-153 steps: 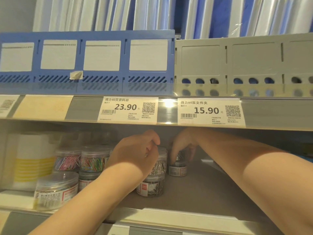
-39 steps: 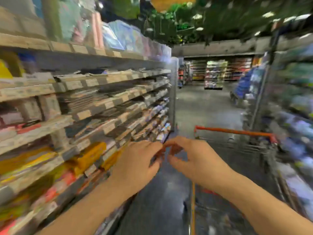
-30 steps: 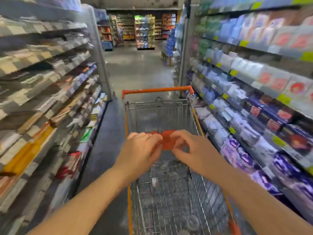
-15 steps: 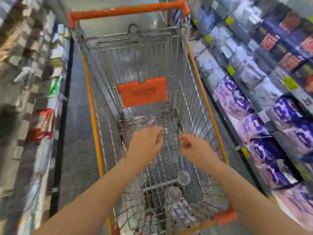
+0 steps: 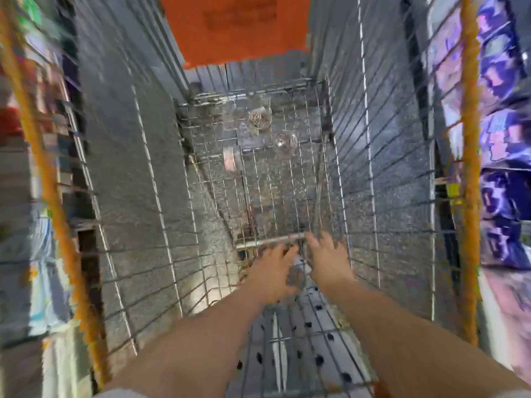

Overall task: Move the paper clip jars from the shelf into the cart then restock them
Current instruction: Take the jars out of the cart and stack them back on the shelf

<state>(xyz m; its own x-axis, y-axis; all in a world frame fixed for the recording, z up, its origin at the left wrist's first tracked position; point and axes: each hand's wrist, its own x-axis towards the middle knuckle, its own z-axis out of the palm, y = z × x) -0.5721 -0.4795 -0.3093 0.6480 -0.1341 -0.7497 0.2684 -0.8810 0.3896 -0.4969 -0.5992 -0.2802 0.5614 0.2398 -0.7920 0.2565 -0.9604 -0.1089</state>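
Both hands are plunged low into the cart (image 5: 370, 168), the left hand (image 5: 271, 272) and right hand (image 5: 327, 261) close together with fingers aimed at the wire floor. The blur is too heavy for me to tell whether they pinch the small greyish thing (image 5: 296, 278) between them or hold nothing. If that is a jar and it drops here, I'd expect it to roll on the wires, and a popped lid would send clips through the mesh. A metal crossbar (image 5: 270, 241) sits just ahead of the fingertips and could rap the knuckles. The paper clip jars (image 5: 260, 119) sit at the far end of the floor, the tipped jar (image 5: 232, 158) on its side, well apart from the hands, with bare wire between. The side walls stand close, and the orange rim (image 5: 469, 168) runs just beside the shelf goods (image 5: 505, 139)
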